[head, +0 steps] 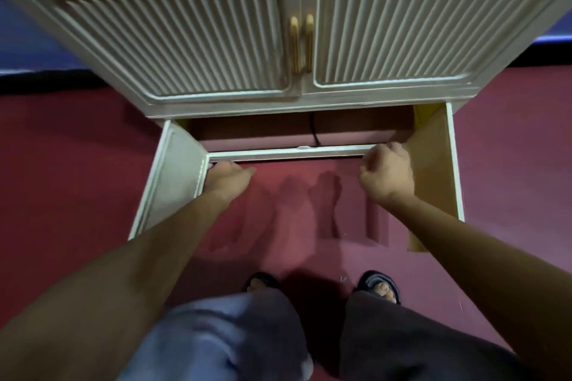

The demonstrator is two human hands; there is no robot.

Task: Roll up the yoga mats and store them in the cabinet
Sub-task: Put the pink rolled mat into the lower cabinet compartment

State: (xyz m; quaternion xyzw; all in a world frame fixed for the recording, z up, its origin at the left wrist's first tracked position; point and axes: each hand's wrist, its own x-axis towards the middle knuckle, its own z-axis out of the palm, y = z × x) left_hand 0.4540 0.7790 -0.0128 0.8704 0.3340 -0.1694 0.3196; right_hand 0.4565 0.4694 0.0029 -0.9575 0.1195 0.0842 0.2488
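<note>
- Both of my hands are down at the lower compartment of the cabinet (pixel 297 40); my left hand (pixel 227 178) sits at the left end of the white front rail (pixel 288 152), beside the opened lower-left door (pixel 173 173).
- Its fingers look fairly straight and reach toward or under the rail, but the blur keeps me from telling whether they hook it or just touch it.
- My right hand (pixel 387 172) is at the right end of that rail with its fingers curled; I cannot tell whether they wrap the rail's edge or hold nothing.
- No yoga mat shows anywhere: none in my hands, none on the dark red floor (pixel 77 164) and none that I can make out in the compartment.
- So I cannot judge how the rolling stands, or whether any mat is already stored deeper inside than I can see.
- What I can judge is that the storage space is being made ready, since the lower doors stand swung out, the lower-right door (pixel 433 182) showing its brown inner face.
- Inside the compartment I make out only a dark cable (pixel 314 130) running down at the back.
- Above, the two ribbed upper doors are closed, their gold handles (pixel 301 43) side by side at the middle.
- Nearer me are my trouser legs and my dark sandals (pixel 380 286) on the floor.
</note>
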